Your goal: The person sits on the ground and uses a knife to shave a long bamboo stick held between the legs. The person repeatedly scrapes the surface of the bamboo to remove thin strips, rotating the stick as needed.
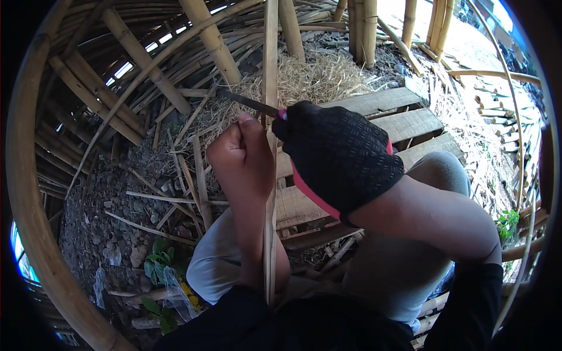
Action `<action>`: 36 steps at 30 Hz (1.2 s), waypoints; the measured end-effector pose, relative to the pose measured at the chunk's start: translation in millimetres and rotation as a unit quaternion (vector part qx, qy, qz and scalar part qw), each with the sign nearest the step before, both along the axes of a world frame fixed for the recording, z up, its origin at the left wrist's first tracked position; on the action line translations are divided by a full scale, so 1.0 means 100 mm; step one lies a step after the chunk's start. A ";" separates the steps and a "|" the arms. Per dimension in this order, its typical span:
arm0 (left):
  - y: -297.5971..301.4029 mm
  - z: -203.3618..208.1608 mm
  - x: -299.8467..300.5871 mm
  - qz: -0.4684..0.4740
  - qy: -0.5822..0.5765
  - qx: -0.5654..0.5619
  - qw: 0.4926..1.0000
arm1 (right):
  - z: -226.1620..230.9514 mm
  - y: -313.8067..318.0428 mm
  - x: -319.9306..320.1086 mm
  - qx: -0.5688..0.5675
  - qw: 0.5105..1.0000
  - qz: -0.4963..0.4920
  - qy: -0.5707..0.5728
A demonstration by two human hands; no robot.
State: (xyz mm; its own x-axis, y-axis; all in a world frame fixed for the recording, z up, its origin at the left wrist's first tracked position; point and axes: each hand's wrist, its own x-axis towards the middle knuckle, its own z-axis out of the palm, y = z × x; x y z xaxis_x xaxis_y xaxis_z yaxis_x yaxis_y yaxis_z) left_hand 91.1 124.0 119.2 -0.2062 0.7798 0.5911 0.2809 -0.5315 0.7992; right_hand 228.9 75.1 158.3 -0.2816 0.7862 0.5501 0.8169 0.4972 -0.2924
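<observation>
A long split bamboo strip stands lengthwise through the middle of the view, its near end down by my lap. My bare left hand is closed in a fist against the strip, thumb upward; the strip partly hides its grip. My right hand, in a black glove with pink edging, is wrapped around the handle of a knife. A bit of pink shows at the handle. The dark blade points left and crosses the strip just above my left thumb.
Beyond my knees lies a slatted wooden platform, with a heap of straw-like shavings behind it. Bamboo posts rise at the back and left. A thick bamboo pole curves along the left. Loose strips and green leaves lie on stony ground.
</observation>
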 end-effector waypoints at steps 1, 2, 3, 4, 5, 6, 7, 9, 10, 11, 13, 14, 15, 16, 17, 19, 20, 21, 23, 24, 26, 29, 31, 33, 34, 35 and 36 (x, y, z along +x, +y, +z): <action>-0.01 0.01 -0.01 0.005 -0.007 -0.007 1.000 | 0.00 0.05 -0.04 0.002 1.000 0.001 -0.001; -0.01 0.05 -0.05 0.011 -0.016 -0.013 1.000 | -0.01 0.07 -0.08 0.005 1.000 0.003 -0.004; 0.00 0.08 -0.09 0.017 -0.024 -0.018 0.999 | -0.01 0.07 -0.09 0.004 1.000 0.007 -0.003; 0.04 0.05 -0.11 0.035 -0.011 -0.024 0.999 | -0.02 0.05 -0.09 0.001 1.000 0.009 -0.003; 0.07 0.05 -0.13 0.031 -0.019 -0.019 0.999 | 0.02 -0.03 -0.05 -0.003 1.000 0.007 -0.007; 0.09 0.04 -0.16 0.032 -0.026 -0.018 0.999 | 0.04 -0.12 0.00 -0.014 1.000 0.010 -0.008; 0.10 0.03 -0.19 0.034 -0.033 -0.016 0.999 | 0.04 -0.16 0.02 -0.019 1.000 0.013 -0.008; 0.07 0.03 -0.16 0.041 0.005 0.001 0.999 | 0.01 -0.14 0.03 -0.015 1.000 0.014 -0.012; 0.06 0.03 -0.14 0.044 0.024 0.010 0.999 | 0.01 -0.06 0.01 -0.005 1.000 0.013 -0.019; 0.05 0.03 -0.14 0.039 0.013 0.006 0.999 | 0.01 -0.01 -0.05 -0.001 1.000 0.015 -0.020; 0.03 0.05 -0.14 0.028 -0.009 -0.003 1.000 | 0.00 0.05 -0.10 0.003 1.000 0.017 -0.019; 0.04 0.04 -0.14 0.026 -0.014 -0.009 1.000 | -0.01 0.05 -0.12 0.001 1.000 0.021 -0.019; 0.03 0.03 -0.13 0.024 -0.019 -0.016 0.999 | -0.01 0.04 -0.09 -0.002 1.000 0.024 -0.017; 0.03 0.02 -0.11 0.022 -0.024 -0.023 0.999 | 0.00 -0.01 -0.06 -0.008 1.000 0.025 -0.017; 0.00 0.04 -0.08 0.024 -0.019 -0.017 0.999 | 0.01 -0.08 -0.02 -0.016 0.999 0.024 -0.015; -0.08 0.11 -0.01 0.028 -0.009 -0.005 1.000 | 0.01 -0.09 -0.02 -0.016 0.999 0.025 -0.019; -0.07 0.10 -0.04 0.033 -0.008 -0.004 0.999 | 0.01 -0.06 -0.04 -0.010 1.000 0.022 -0.019; -0.05 0.09 -0.08 0.039 -0.007 -0.002 0.999 | 0.02 -0.02 -0.07 -0.002 0.999 0.022 -0.024; -0.04 0.11 -0.14 0.046 -0.013 -0.010 0.999 | -0.01 0.03 -0.19 0.002 0.999 0.025 -0.029; -0.06 0.15 -0.16 0.047 -0.019 -0.019 0.999 | -0.02 0.07 -0.21 0.006 0.999 0.020 -0.031; -0.08 0.21 -0.13 0.047 -0.054 -0.014 0.997 | -0.02 0.11 -0.26 0.014 0.999 0.015 -0.034; -0.36 0.13 -0.11 0.005 -0.068 0.115 0.991 | 0.01 0.17 -0.25 0.016 0.998 0.022 -0.051; -0.42 0.12 -0.16 -0.022 -0.141 0.083 0.986 | 0.04 0.17 -0.16 0.016 0.997 0.033 -0.066; -0.35 0.08 -0.25 -0.025 -0.197 0.020 0.980 | -0.01 0.20 -0.03 0.045 0.996 0.047 -0.066; -0.30 -0.02 -0.24 -0.058 -0.187 -0.003 0.981 | -0.10 0.24 0.04 0.088 0.994 0.055 -0.044; -0.26 -0.09 -0.26 -0.060 -0.169 -0.028 0.983 | -0.12 0.26 0.07 0.039 0.997 0.049 -0.042; -0.22 -0.15 -0.29 -0.062 -0.152 -0.054 0.985 | -0.13 0.28 0.09 -0.010 0.998 0.043 -0.040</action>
State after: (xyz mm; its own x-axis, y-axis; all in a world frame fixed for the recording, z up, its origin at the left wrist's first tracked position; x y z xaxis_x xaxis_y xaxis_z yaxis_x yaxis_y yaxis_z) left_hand 62.5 102.1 104.6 -0.2604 0.8647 0.4295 -0.0406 -0.4542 0.8900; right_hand 237.6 102.9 145.6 -0.3901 0.7681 0.5077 0.7927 0.5607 -0.2392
